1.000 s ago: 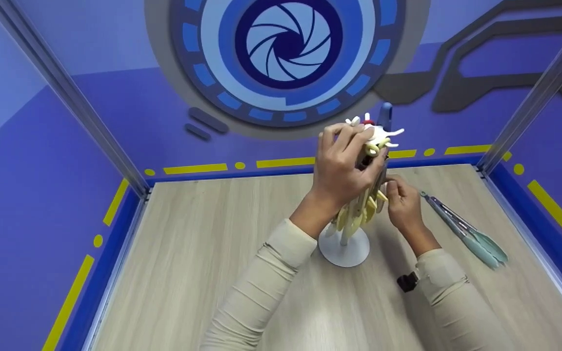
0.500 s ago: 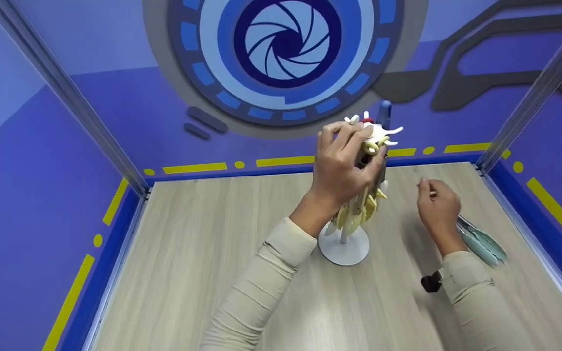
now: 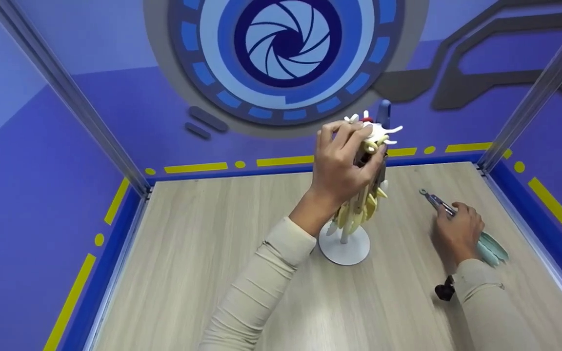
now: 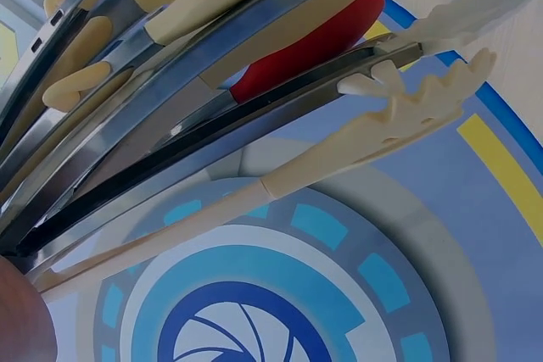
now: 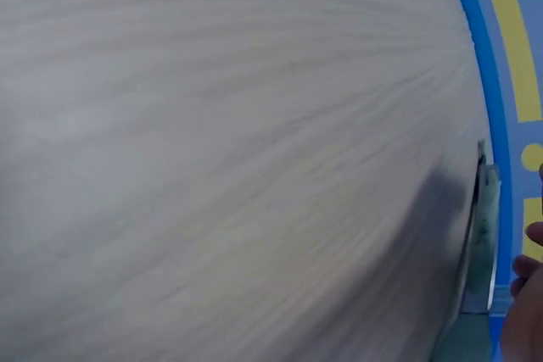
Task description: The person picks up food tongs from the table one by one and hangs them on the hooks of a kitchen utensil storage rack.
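Note:
My left hand (image 3: 340,165) grips the upper part of a utensil stand (image 3: 343,251) with a round base and white hooks at the top. Several tongs (image 3: 356,214) hang there, most with cream tips; the left wrist view shows their metal arms and scalloped cream heads (image 4: 407,120), along with one red part (image 4: 310,48). My right hand (image 3: 460,229) is over a pair of teal-headed tongs (image 3: 491,248) lying on the table at the right. In the right wrist view, fingers (image 5: 528,267) show beside the tongs' handle (image 5: 485,235), not visibly closed round it.
The wooden table (image 3: 203,253) is bounded by blue printed walls (image 3: 115,112) and metal corner posts (image 3: 534,92). A dark blue handle (image 3: 384,112) sticks up behind the stand's top.
My right hand has left the stand, moving right and toward me, and is now over the teal tongs. My left hand stays on the stand's top.

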Available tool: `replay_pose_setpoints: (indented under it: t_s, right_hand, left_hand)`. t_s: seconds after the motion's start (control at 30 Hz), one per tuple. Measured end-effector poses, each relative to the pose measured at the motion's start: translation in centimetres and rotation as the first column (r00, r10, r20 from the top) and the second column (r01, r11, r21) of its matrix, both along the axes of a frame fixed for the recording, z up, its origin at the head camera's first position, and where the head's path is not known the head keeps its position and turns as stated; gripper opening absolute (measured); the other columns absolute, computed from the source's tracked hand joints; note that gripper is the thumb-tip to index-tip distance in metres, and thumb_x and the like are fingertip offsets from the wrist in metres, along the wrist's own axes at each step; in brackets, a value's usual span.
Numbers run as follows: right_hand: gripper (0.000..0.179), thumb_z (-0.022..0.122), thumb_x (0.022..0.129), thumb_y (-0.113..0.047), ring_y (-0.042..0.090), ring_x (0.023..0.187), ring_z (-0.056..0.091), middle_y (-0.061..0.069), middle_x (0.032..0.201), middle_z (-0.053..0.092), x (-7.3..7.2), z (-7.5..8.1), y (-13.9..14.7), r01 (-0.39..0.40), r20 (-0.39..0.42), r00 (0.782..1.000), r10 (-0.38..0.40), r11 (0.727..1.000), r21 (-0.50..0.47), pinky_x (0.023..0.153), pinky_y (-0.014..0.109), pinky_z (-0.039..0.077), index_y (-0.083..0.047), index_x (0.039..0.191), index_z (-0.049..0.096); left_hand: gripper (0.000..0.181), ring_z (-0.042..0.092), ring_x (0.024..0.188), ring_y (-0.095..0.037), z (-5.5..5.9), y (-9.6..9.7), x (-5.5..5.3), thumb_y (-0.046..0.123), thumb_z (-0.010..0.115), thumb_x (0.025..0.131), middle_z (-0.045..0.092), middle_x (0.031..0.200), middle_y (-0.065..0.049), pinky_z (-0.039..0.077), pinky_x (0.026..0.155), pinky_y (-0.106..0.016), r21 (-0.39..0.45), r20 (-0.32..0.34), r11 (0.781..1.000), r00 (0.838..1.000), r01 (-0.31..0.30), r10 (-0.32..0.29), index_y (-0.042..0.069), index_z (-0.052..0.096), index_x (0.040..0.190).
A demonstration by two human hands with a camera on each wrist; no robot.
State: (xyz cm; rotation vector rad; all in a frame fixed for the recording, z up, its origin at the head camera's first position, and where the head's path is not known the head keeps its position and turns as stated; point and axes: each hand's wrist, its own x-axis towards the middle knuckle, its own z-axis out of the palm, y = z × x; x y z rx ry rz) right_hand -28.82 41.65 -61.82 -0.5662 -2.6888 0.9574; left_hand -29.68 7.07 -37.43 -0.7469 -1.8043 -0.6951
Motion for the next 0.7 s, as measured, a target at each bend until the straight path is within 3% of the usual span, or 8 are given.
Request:
replay_pose_setpoints:
  t_s: [0.17,0.3,0.43,0.7]
  right_hand:
    - [0.069,0.038,0.106,-0.043,0.055,0.141,0.031,0.037,0.148,0.040,0.0,-0.7,0.4,-0.030,0.084,0.996,0.029,0.999,0.015,0.120,0.063,0.015,0.008,0.151,0.035]
    - [0.065,0.039,0.106,-0.036,0.057,0.133,0.036,0.039,0.140,0.043,-0.5,-0.5,0.8,-0.091,0.149,0.985,0.083,0.995,0.047,0.115,0.065,0.022,0.013,0.149,0.034]
    - [0.056,0.043,0.102,-0.019,0.057,0.123,0.041,0.039,0.133,0.044,-0.7,-0.3,1.1,-0.086,0.150,0.986,0.075,0.994,0.071,0.106,0.066,0.028,0.015,0.146,0.038]
    - [0.057,0.044,0.097,-0.008,0.057,0.126,0.036,0.040,0.138,0.040,-1.2,-0.7,0.7,-0.059,0.178,0.983,0.046,0.996,0.071,0.109,0.068,0.025,0.012,0.150,0.036]
  left_hand:
    - [0.035,0.053,0.111,-0.022,0.1,-0.1,0.1,0.042,0.063,0.096,0.071,0.112,-0.002,0.043,0.100,-0.035,0.000,-0.003,1.000,1.000,-0.001,0.001,0.014,0.075,0.112]
    - [0.034,0.053,0.110,-0.022,0.2,-0.1,0.1,0.042,0.063,0.096,0.071,0.111,-0.002,0.043,0.099,-0.034,0.011,-0.008,1.000,1.000,-0.009,0.009,0.014,0.075,0.111]
    - [0.034,0.053,0.111,-0.021,0.2,0.0,0.1,0.042,0.063,0.096,0.071,0.110,-0.001,0.043,0.099,-0.034,0.011,-0.005,1.000,1.000,-0.007,0.007,0.014,0.075,0.111]
    - [0.035,0.052,0.111,-0.021,0.0,-0.1,0.3,0.043,0.063,0.096,0.070,0.112,-0.001,0.043,0.099,-0.034,-0.020,0.020,0.999,0.999,-0.027,0.027,0.014,0.075,0.113]
